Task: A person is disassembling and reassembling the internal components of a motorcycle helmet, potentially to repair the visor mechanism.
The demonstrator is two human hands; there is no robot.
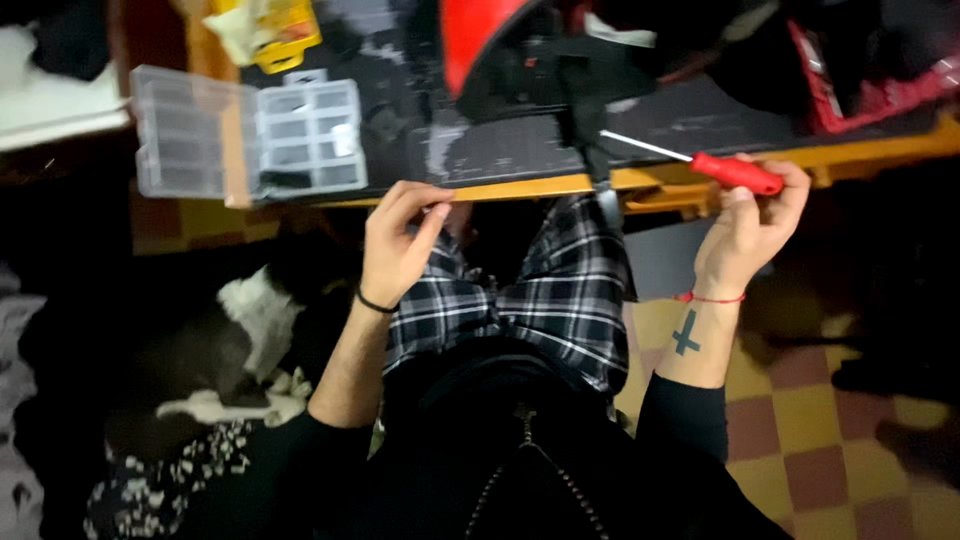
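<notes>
At right of centre in the frame, the right hand (748, 225) grips a red-handled screwdriver (735, 172) over the tabletop (520, 150) edge. The left hand (398, 243), fingers loosely curled and holding nothing visible, touches that edge below the clear compartment box (250, 140) at upper left.

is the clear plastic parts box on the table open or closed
Open. The parts box has its lid swung out flat to the left, leaving the compartments uncovered.
</notes>
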